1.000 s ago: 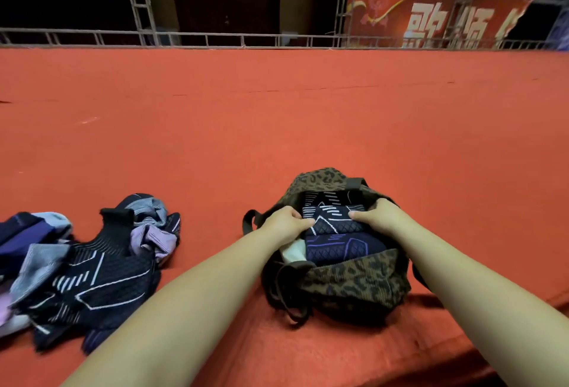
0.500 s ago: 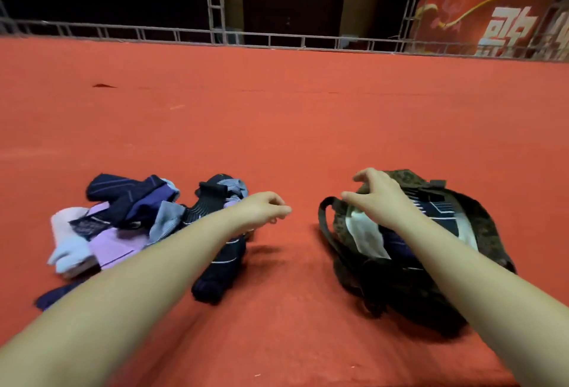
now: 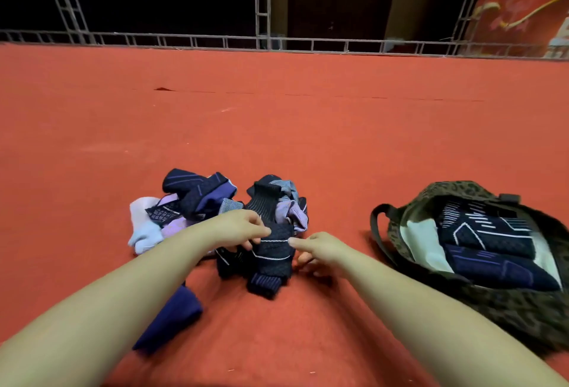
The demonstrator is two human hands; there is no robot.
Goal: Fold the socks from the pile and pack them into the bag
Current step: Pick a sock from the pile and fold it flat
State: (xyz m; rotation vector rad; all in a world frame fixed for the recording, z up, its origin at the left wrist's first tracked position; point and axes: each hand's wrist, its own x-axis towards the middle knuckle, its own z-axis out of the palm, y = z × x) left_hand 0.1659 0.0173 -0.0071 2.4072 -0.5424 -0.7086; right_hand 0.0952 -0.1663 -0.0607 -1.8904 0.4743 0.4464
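A pile of socks [image 3: 197, 205] in navy, lilac, grey and pale blue lies on the red carpet, left of centre. At its near edge lies a dark navy sock with thin white lines [image 3: 271, 257]. My left hand [image 3: 238, 228] pinches this sock's upper edge. My right hand [image 3: 320, 252] touches its right side with the forefinger stretched out and the other fingers curled under. The leopard-print bag [image 3: 508, 309] lies open at the right, with folded dark socks [image 3: 480, 245] inside against a pale lining.
A single purple sock [image 3: 172, 322] lies by my left forearm, apart from the pile. Red carpet [image 3: 277, 127] stretches far ahead to a metal truss rail [image 3: 277, 44]. A red banner [image 3: 523, 17] hangs at the far right.
Both hands left the bag and moved left to the pile. The view swung left, so the bag now sits at the right. My left hand has taken hold of the dark sock.
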